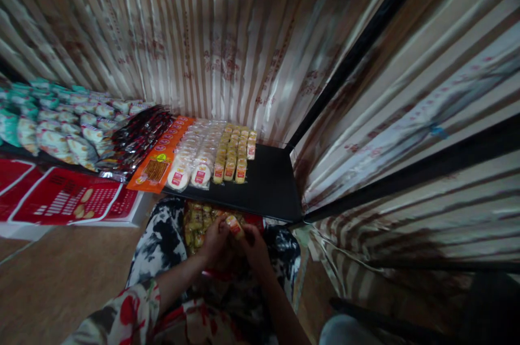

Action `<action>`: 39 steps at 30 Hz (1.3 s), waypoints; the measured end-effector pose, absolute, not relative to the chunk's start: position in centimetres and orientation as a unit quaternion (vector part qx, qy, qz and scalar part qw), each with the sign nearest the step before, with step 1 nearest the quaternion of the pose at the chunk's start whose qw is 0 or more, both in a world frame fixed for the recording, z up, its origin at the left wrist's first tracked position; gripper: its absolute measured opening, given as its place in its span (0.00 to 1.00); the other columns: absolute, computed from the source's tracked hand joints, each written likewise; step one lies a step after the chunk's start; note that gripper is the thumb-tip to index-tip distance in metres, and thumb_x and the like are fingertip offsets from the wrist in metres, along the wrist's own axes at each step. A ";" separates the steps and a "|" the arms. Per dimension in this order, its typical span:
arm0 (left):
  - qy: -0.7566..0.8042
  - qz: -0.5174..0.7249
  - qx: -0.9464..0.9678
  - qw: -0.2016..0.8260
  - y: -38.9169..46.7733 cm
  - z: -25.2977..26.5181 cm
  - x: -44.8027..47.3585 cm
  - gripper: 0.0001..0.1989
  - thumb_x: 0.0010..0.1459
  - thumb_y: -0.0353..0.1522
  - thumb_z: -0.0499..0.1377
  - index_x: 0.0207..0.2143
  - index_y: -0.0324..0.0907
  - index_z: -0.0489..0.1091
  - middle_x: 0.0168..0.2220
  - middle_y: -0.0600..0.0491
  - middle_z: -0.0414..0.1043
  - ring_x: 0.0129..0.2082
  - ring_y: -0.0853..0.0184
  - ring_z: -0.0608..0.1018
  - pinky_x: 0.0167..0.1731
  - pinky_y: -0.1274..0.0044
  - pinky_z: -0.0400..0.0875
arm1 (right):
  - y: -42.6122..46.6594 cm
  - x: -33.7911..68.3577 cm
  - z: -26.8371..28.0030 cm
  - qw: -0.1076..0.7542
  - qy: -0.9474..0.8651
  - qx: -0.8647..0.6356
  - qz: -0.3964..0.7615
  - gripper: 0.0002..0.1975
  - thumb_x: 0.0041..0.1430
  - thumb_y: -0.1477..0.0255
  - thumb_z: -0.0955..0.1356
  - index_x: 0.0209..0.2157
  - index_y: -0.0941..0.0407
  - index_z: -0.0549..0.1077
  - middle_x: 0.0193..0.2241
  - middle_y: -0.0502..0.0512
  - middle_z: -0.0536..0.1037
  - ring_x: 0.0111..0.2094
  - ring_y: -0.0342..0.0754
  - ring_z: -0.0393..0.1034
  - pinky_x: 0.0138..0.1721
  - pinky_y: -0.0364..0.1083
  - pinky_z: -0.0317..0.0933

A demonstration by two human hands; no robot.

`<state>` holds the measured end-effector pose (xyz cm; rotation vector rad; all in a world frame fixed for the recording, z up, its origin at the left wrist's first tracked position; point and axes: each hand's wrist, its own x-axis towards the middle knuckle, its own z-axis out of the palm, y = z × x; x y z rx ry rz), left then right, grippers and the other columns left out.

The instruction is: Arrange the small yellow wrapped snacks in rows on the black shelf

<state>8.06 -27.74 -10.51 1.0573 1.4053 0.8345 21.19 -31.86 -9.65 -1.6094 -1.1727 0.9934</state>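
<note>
Between my two hands, above my lap, is a small yellow wrapped snack (234,227) with a red-and-white label. The fingers of my left hand (214,240) close on its left side, and those of my right hand (255,247) pinch it from the right. Under them, an open bag (196,224) of similar yellow packets rests on my lap, partly covered by my hands. Just beyond, rows of the same yellow wrapped snacks (229,167) stand on a black shelf (270,182).
Left of the yellow rows are clear-wrapped round white snacks (177,178), an orange packet (156,169), dark packets (140,136) and many white-and-green packets (52,136). Red-printed boxes (69,196) sit lower left. Striped curtain (227,36) and a dark metal frame (345,69) enclose the shelf.
</note>
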 end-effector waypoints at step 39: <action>0.577 0.389 0.537 0.476 -16.6 -4.0 20.8 0.22 0.57 0.30 0.47 0.54 0.34 0.61 0.57 0.43 0.60 0.58 0.63 0.61 0.60 0.72 0.50 | -13.5 28.2 -6.3 0.501 -0.442 -0.680 0.303 0.18 0.43 0.64 0.64 0.37 0.56 0.70 0.30 0.54 0.77 0.32 0.48 0.71 0.37 0.46 0.65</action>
